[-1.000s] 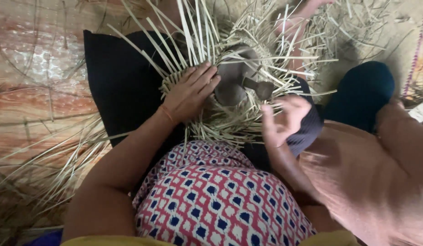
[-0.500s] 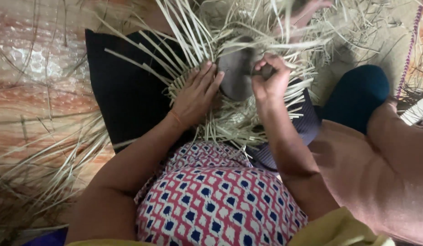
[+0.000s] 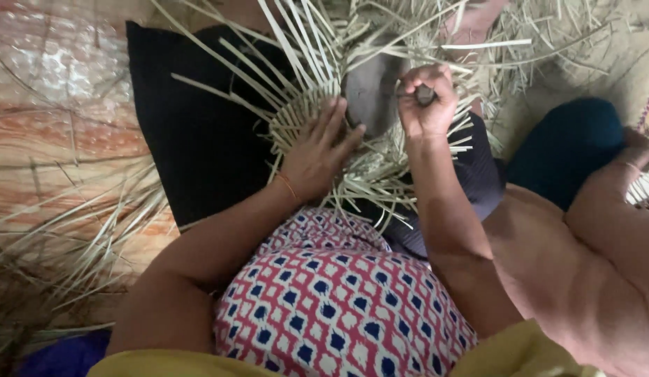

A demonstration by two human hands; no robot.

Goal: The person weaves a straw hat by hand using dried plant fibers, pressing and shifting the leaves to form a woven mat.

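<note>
The left hand (image 3: 316,150) lies flat, fingers spread, on the half-woven basket (image 3: 303,112) resting on a black cloth (image 3: 192,139). The right hand (image 3: 425,101) is fisted around a small dark tool (image 3: 425,94) beside a grey stone (image 3: 370,91). Loose pale strips (image 3: 80,230) fan outward, crowding the floor.

Dry, matt straw strips (image 3: 296,119) (pale, stiff) lie over smooth black cloth (image 3: 192,139)

Looked like a home weaving spot on the floor. Loose straw strips (image 3: 80,230) lay beside a dark cushion (image 3: 192,132), over a woven mat (image 3: 52,126).
</note>
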